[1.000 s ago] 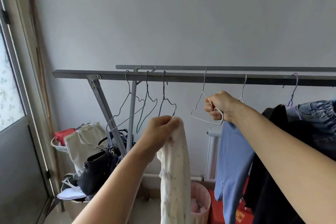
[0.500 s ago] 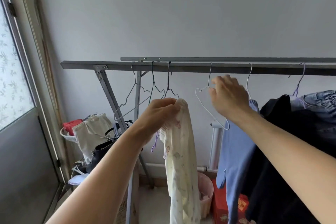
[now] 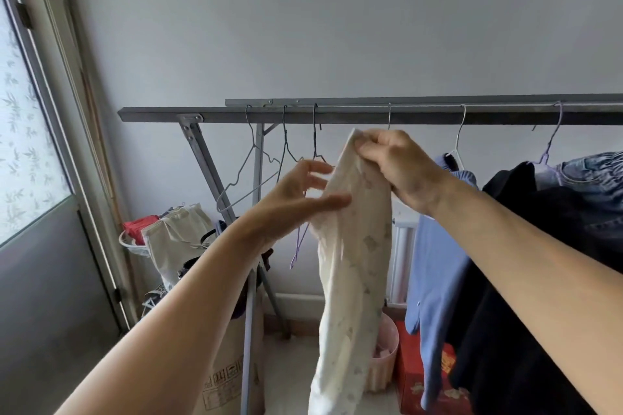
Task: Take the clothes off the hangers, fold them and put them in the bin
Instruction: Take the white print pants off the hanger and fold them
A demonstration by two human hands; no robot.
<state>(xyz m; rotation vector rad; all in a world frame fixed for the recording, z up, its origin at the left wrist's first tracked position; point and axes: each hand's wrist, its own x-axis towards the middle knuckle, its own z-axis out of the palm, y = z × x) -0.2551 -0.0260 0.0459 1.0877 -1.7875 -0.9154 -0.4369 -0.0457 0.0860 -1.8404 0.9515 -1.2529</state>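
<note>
Right hand (image 3: 401, 172) pinches garment (image 3: 354, 246) top; left hand (image 3: 296, 199) open at 9 o'clock (fingers spread). Grab opposite corner, pull flat, then fold.

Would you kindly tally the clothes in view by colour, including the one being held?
cream printed garment: 1
light blue garment: 1
black garment: 1
blue denim garment: 1
Total: 4

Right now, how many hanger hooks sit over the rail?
6. Three bare hangers at the left, one behind the right hand, one in the blue shirt, a purple one by the jeans. More may hang past the right edge.
</note>
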